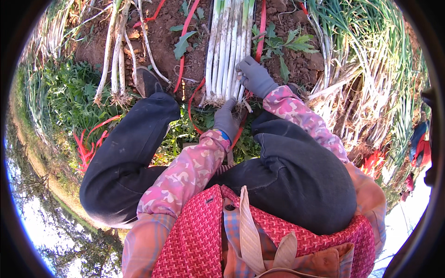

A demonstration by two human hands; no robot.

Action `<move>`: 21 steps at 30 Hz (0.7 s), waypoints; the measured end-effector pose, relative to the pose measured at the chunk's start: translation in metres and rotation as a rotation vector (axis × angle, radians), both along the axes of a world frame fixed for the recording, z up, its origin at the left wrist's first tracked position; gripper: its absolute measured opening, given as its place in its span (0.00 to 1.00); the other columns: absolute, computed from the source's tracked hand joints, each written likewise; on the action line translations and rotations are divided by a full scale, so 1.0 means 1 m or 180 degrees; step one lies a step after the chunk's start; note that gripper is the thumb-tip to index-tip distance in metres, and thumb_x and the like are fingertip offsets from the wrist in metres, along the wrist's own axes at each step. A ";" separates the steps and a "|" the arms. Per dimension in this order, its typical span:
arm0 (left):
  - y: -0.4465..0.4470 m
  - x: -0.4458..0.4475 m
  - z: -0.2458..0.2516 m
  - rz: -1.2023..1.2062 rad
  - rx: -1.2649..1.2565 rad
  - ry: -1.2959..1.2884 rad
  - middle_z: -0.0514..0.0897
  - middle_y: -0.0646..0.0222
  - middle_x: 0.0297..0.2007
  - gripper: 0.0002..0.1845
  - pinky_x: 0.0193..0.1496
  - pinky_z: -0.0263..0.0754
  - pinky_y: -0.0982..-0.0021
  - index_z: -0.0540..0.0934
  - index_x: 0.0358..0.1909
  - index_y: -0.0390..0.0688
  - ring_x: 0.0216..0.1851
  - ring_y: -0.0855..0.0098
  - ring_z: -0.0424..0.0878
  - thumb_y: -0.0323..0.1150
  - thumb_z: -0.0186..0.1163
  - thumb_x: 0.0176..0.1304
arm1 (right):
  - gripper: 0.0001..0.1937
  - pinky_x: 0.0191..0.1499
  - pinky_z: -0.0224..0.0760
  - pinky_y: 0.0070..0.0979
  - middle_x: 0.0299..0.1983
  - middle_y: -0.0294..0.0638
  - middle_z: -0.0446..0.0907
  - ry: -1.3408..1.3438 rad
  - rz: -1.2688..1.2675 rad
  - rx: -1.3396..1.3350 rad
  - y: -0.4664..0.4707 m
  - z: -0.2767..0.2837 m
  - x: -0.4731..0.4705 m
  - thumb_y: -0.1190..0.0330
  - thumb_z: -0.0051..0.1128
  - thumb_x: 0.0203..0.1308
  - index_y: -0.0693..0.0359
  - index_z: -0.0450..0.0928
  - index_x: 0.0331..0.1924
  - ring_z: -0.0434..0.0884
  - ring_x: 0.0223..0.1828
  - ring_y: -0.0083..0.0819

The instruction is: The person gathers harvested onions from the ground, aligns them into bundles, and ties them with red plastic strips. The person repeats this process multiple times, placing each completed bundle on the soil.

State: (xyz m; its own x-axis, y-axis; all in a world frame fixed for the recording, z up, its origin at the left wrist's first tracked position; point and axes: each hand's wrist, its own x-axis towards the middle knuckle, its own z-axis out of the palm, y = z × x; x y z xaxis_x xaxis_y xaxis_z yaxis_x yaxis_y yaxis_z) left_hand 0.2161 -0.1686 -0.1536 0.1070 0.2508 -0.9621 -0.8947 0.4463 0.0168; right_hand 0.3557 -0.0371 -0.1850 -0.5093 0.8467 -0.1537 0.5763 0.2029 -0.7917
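A row of spring onions [227,52] with long white stalks lies before me, their root ends towards my body. My left hand [226,118], in a grey glove, is at the roots [215,103], its fingertips against the lowest part of the stalks. The right hand [255,77], gloved in grey too, touches the right side of the row with curled fingers. Whether either hand grips a stalk is hidden. Red plastic ties [186,38] run along both sides of the row, and one loops below the roots by my left hand.
Several loose spring onions [116,55] lie at the upper left. A large heap of them [361,87] spreads on the right. My bent legs [128,149] flank the work. Red tie strips [87,147] lie at left, with leafy weeds [78,87] and brown soil [167,45] around.
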 end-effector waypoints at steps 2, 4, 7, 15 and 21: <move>-0.029 0.000 -0.025 -0.1372 0.0904 0.1286 0.86 0.58 0.47 0.15 0.54 0.81 0.60 0.78 0.56 0.37 0.45 0.59 0.85 0.33 0.60 0.71 | 0.13 0.48 0.77 0.43 0.45 0.46 0.74 0.0055 -0.0027 0.0141 -0.005 0.001 -0.004 0.74 0.63 0.55 0.57 0.77 0.46 0.80 0.47 0.52; -0.020 0.005 -0.010 -0.2884 0.1611 0.2529 0.87 0.56 0.44 0.15 0.50 0.81 0.61 0.78 0.54 0.35 0.41 0.59 0.86 0.31 0.62 0.69 | 0.15 0.50 0.76 0.43 0.45 0.47 0.75 0.0033 0.0027 0.0342 -0.004 0.002 -0.003 0.78 0.60 0.53 0.58 0.77 0.46 0.79 0.49 0.52; 0.010 0.001 0.021 -0.4595 0.1980 0.3636 0.87 0.52 0.37 0.14 0.45 0.80 0.61 0.80 0.49 0.32 0.37 0.58 0.87 0.29 0.64 0.65 | 0.15 0.50 0.76 0.44 0.46 0.47 0.75 0.0124 -0.0029 0.0458 0.004 -0.006 -0.005 0.78 0.59 0.53 0.59 0.77 0.47 0.79 0.48 0.53; 0.018 -0.007 0.006 -0.4721 0.1998 0.3414 0.87 0.52 0.32 0.10 0.40 0.78 0.62 0.82 0.42 0.33 0.34 0.58 0.87 0.29 0.63 0.64 | 0.22 0.57 0.71 0.42 0.50 0.40 0.76 -0.0341 0.0347 0.1130 0.009 0.005 -0.014 0.69 0.67 0.50 0.54 0.78 0.52 0.77 0.56 0.44; 0.012 -0.003 0.003 -0.1747 0.0399 0.1530 0.87 0.62 0.40 0.10 0.50 0.78 0.64 0.83 0.47 0.40 0.41 0.64 0.85 0.34 0.60 0.70 | 0.31 0.70 0.60 0.48 0.57 0.38 0.75 -0.0381 0.0434 0.1983 0.010 -0.007 -0.021 0.58 0.69 0.50 0.51 0.77 0.62 0.73 0.62 0.40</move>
State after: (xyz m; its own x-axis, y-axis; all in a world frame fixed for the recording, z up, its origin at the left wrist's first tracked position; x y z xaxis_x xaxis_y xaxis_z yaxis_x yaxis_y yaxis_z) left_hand 0.2127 -0.1564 -0.1504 -0.1773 0.3936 -0.9020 -0.4244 0.7964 0.4309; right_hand 0.3347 -0.0269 -0.1924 -0.6283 0.7246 0.2832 0.5898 0.6810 -0.4339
